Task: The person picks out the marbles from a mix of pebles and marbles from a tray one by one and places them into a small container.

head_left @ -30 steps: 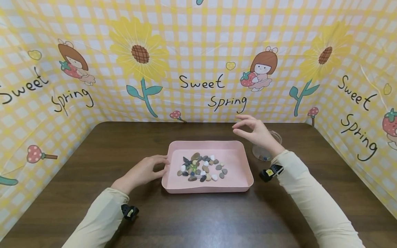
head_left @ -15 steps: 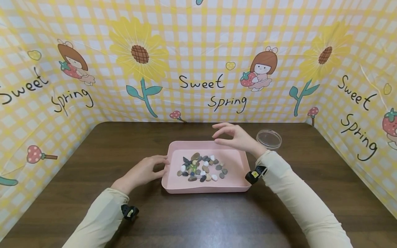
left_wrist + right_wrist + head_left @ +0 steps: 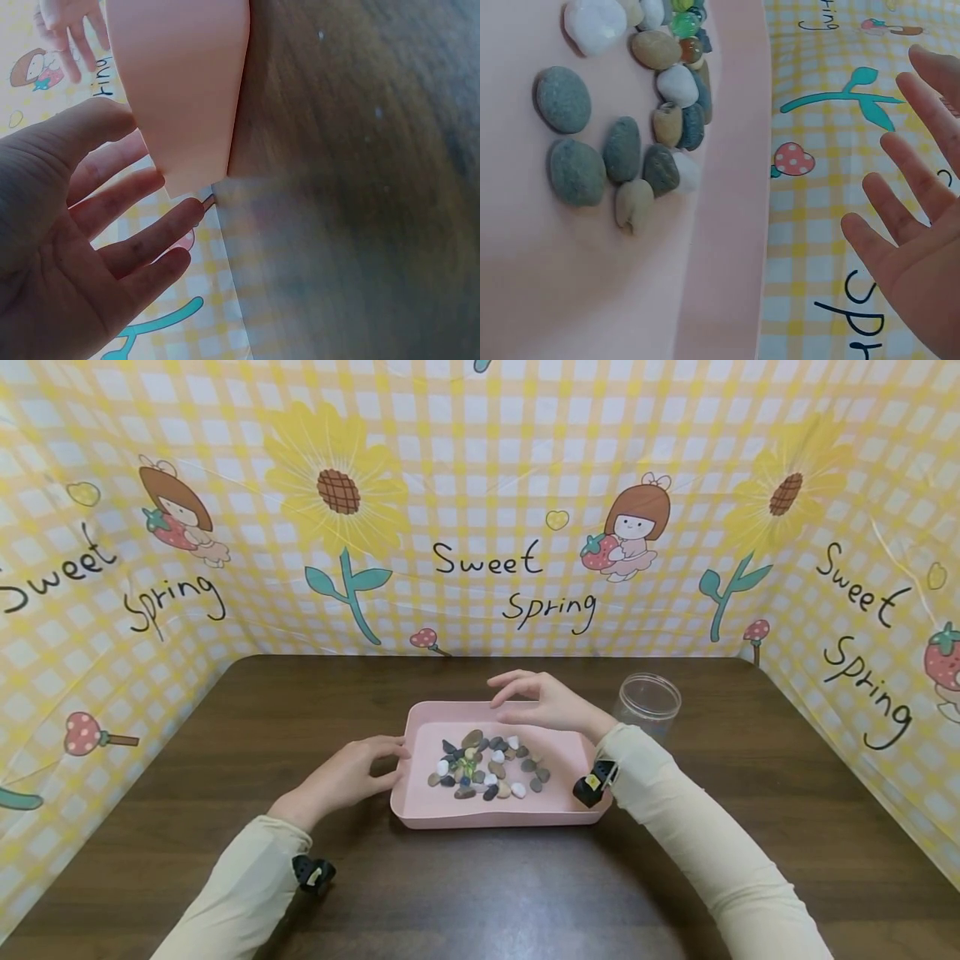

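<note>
The pink tray (image 3: 502, 819) sits on the brown tabletop (image 3: 480, 893), around its middle, with a strip of wood between its far wall and the table's far edge. Wood stretches wide to the tray's left, to its right and on its near side. Checked cloth (image 3: 480, 468) rises along the far, left and right edges of the table. Right of the tray's far right corner stands a clear jar (image 3: 649, 702), near the tray but apart from it, its lower part cut off by the right sleeve (image 3: 697, 818).

Inside the tray, the pebbles (image 3: 497, 770) lie from the left part to just right of the middle, leaving a broad band of pink floor before the right wall and a narrower one along the near wall. Among them are a green marble (image 3: 684, 24) and an amber marble (image 3: 691, 49).

The left hand (image 3: 345, 770) rests at the tray's left wall, thumb and fingertips touching the rim, fingers spread apart. The right hand (image 3: 546, 703) hovers at the tray's far wall, fingers slightly bent and spread, a wide gap between them and the thumb. Its forearm crosses above the tray's right side.
</note>
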Action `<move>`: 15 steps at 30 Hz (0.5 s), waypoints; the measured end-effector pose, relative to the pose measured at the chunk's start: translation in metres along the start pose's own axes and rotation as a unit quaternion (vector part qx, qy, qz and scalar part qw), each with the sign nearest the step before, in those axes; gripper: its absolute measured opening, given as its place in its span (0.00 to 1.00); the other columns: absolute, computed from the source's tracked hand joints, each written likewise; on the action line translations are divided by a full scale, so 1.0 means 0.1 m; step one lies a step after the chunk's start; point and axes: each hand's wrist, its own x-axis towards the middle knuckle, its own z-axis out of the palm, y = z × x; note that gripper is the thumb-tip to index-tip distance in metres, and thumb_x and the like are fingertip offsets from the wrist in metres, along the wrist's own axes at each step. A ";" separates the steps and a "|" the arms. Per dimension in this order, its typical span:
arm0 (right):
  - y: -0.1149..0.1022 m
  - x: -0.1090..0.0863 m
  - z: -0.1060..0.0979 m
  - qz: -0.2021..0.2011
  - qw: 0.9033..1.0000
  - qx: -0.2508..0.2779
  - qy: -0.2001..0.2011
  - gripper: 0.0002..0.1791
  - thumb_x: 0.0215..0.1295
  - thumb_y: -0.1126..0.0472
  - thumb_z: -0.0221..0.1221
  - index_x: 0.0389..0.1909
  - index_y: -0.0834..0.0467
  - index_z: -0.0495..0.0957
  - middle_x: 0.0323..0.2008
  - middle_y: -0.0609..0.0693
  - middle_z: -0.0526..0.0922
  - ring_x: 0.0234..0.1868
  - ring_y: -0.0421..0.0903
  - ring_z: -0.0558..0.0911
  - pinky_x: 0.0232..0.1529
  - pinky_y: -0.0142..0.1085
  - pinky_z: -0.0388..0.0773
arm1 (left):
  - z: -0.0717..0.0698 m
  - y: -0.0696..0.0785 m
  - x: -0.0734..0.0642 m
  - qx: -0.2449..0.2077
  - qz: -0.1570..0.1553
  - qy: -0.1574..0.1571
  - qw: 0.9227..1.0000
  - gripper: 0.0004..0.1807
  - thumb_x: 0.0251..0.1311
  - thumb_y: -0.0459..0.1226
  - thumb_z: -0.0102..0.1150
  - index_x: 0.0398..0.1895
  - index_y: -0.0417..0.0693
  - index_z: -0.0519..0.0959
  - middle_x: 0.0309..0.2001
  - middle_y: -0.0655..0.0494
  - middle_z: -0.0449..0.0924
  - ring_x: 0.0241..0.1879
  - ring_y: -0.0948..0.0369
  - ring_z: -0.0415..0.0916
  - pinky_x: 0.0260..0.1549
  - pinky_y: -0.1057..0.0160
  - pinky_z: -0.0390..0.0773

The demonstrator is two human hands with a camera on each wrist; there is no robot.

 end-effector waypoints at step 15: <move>0.15 0.16 0.17 0.001 0.997 -0.012 -0.080 0.14 0.57 0.61 0.63 0.43 0.63 0.81 0.64 0.58 0.69 0.69 0.53 0.63 0.70 0.54 0.56 | 0.00 0.01 0.00 0.002 -0.002 -0.002 1.000 0.16 0.59 0.37 0.58 0.49 0.39 0.79 0.59 0.39 0.74 0.59 0.44 0.71 0.59 0.44 0.69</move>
